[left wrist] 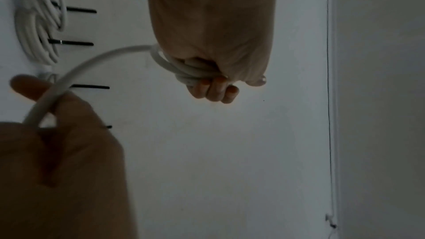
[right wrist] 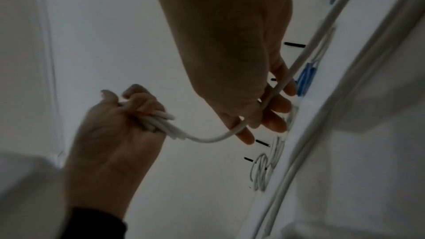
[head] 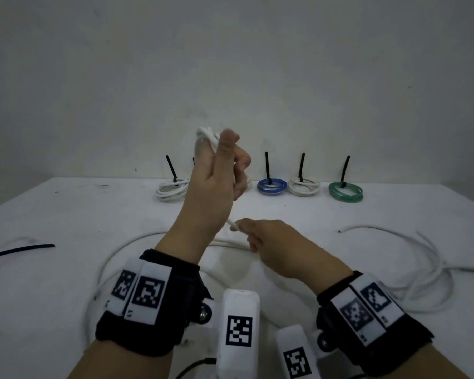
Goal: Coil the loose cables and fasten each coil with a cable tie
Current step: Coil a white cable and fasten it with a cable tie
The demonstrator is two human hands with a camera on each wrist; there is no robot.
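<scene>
Head view shows our left hand (head: 216,181) raised above the table (head: 66,214), thumb up, fingers curled round a bundle of white cable loops (head: 207,135) that sticks out above the fist. From that bundle one strand of the white cable (head: 231,224) runs down and toward us to our right hand (head: 271,242), which sits lower and nearer, just right of the left wrist, and pinches the strand between thumb and fingers.

From the left wrist camera we see the loops (left wrist: 184,72) gripped inside the left fist (left wrist: 211,46), with the strand arching left to the right hand (left wrist: 57,134). From the right wrist camera the strand (right wrist: 230,132) passes between the right fingers (right wrist: 273,106) and then runs on along the table edge, while the left hand (right wrist: 115,130) clamps the loops at the lower left.

The rest of this cable lies slack on the table in a wide curve (head: 115,253) near us, under both wrists.

Along the far edge stand finished coils, each bound with a black tie standing upright: a white coil (head: 171,190) at far left, a blue coil (head: 271,186), a second white coil (head: 304,186) and a green coil (head: 346,191) at far right. Another loose white cable (head: 422,272) sprawls at near right. A loose black cable tie (head: 19,251) lies at near left.
</scene>
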